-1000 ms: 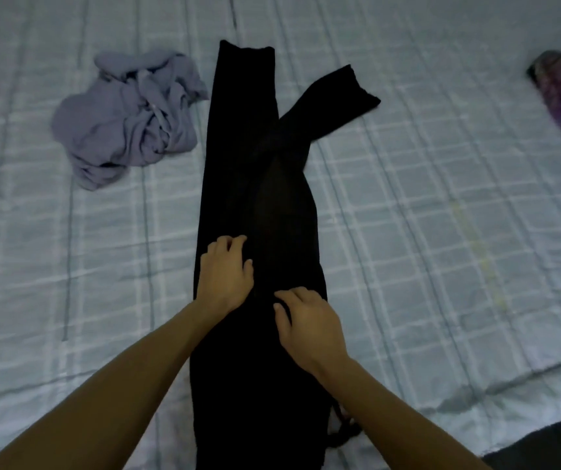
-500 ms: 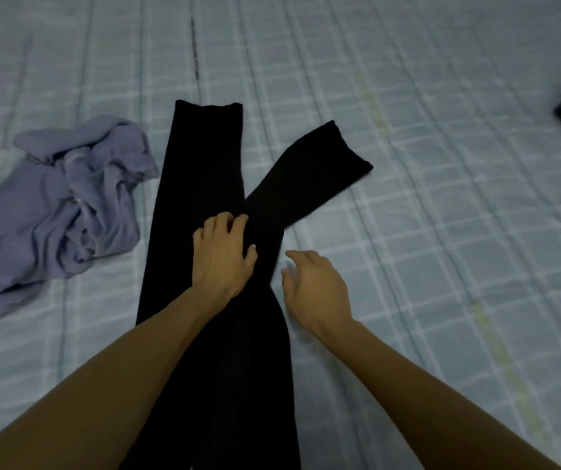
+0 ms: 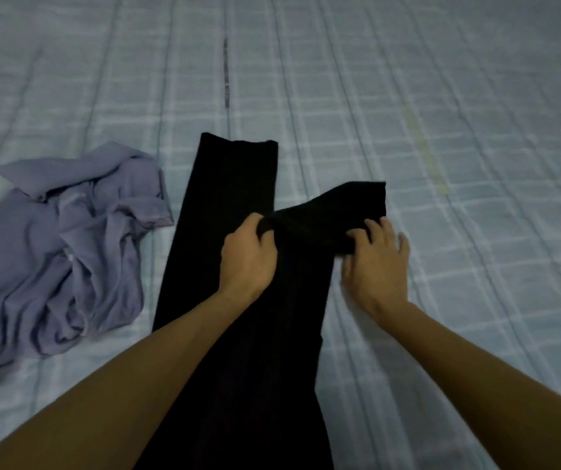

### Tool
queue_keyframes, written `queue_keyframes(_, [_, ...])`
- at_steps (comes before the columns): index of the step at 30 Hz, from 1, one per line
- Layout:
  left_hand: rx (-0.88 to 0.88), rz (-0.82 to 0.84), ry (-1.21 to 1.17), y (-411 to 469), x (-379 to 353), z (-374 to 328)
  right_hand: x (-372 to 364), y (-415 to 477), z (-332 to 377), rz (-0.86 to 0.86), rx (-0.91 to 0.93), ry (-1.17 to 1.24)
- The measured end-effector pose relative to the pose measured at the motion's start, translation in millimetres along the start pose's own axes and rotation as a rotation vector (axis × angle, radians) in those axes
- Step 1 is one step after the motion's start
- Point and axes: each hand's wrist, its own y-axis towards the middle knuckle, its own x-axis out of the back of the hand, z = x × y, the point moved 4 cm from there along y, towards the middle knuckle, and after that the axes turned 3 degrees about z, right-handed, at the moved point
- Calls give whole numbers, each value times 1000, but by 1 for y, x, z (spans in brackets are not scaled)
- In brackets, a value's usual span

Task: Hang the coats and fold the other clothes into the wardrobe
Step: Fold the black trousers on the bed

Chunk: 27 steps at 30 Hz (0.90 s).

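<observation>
Folding trousers, frame centre, on bed. Left hand pinching stray leg's inner edge, right hand gripping outer edge w/ fingers curled. Swing that leg onto straight one, match hems, smooth flat. Shirt crumpled at left, untouched.

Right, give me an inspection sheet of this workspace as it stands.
Surface: bed cover, pale checked quilt, faint yellowish streak on the right.
Job's things: black trousers laid lengthwise, one leg straight, the other splayed right; lilac shirt crumpled to their left, apart from them.
Clutter: nothing seen.
Grippers: left hand pinches the splayed leg's inner edge; right hand grips its outer edge.
Cables: nothing seen.
Surroundings: only bedding in view; no wardrobe visible.
</observation>
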Motion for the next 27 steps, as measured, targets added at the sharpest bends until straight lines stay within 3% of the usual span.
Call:
queue_keyframes(5, [23, -18, 74, 20, 33, 28, 27, 69, 17, -49, -12, 66])
queue_keyframes(9, [20, 65, 209, 45, 43, 32, 55, 127, 76, -160, 117, 89])
queue_keyframes(12, [90, 150, 104, 61, 39, 30, 72, 174, 138, -257, 231, 74])
queue_keyframes(14, [116, 90, 23, 76, 40, 32, 69, 192, 166, -289, 269, 98])
queue_keyframes(17, [191, -93, 35, 99, 56, 46, 48, 186, 170, -270, 263, 215])
queue_keyframes(20, [279, -157, 79, 109, 70, 65, 15, 147, 157, -185, 368, 249])
queue_keyframes(22, [331, -130, 13, 113, 72, 71, -12, 116, 149, -94, 437, 195])
queue_keyframes(25, [360, 44, -159, 115, 63, 67, -44, 85, 137, 28, 337, 169])
queue_keyframes(27, [256, 84, -81, 113, 56, 57, -48, 80, 135, 63, 278, 181])
